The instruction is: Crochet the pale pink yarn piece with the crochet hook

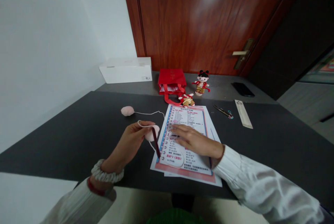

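Pinched in the fingers of my left hand (134, 140) is a small pale pink crochet piece (151, 134). A crochet hook with a dark red handle (156, 143) hangs down from that piece, its lower end over the paper. My right hand (194, 140) lies over the printed pattern sheet (193, 116) with fingers stretched to the left and nothing visible in them. Whether its fingertips touch the paper or the yarn, I cannot tell. A pale pink yarn ball (127, 111) rests on the dark mat, and its strand (148, 113) runs right toward the sheet.
Behind the sheet are a red gift bag (172, 78), a standing crocheted doll (201, 83) and a doll body without a visible head (187, 100). Scissors (223, 111), a white packet (243, 113) and a black phone (243, 89) lie at right. A white box (126, 71) sits back left.
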A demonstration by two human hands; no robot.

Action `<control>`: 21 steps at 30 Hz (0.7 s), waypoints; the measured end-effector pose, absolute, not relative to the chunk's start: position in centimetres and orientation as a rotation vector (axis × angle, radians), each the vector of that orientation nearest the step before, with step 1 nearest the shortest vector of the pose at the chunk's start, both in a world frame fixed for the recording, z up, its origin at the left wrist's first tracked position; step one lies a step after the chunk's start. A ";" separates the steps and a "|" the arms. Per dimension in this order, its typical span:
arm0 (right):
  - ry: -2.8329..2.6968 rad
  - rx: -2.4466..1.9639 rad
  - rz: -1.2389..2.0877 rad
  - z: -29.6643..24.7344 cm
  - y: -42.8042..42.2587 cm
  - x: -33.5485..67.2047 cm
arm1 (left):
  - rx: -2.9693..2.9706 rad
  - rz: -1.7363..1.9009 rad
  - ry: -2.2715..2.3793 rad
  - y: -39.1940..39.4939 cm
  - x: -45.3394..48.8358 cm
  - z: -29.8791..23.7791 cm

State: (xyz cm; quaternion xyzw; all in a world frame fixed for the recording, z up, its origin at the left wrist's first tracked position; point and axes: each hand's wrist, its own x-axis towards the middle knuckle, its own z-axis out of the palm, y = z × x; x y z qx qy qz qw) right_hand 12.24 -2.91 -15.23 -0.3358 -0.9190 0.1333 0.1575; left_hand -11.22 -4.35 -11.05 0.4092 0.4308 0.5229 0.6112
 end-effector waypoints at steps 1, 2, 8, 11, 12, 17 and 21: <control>-2.586 -1.022 0.304 -15.5 -2.2 12.4 | 0.967 1.162 0.996 -3.9 -11.3 -11.2; -2.557 -1.077 0.237 -15.9 -1.6 12.5 | 0.982 1.123 1.001 -3.4 -11.2 -11.4; -2.615 -1.118 0.154 -17.5 -0.9 12.9 | 1.078 0.868 0.972 -1.4 -10.4 -13.3; -2.580 -1.073 0.166 -17.6 -1.0 13.7 | 1.096 0.757 0.972 -0.7 -10.2 -14.6; -2.566 -1.054 0.172 -17.6 -0.9 14.1 | 1.093 0.737 0.975 -0.6 -10.2 -15.0; -2.544 -1.036 0.177 -17.6 0.1 15.9 | 1.084 0.658 1.022 -0.2 -10.1 -15.6; -2.566 -1.028 0.179 -17.9 0.9 16.8 | 1.039 0.631 1.001 -0.2 -9.8 -15.2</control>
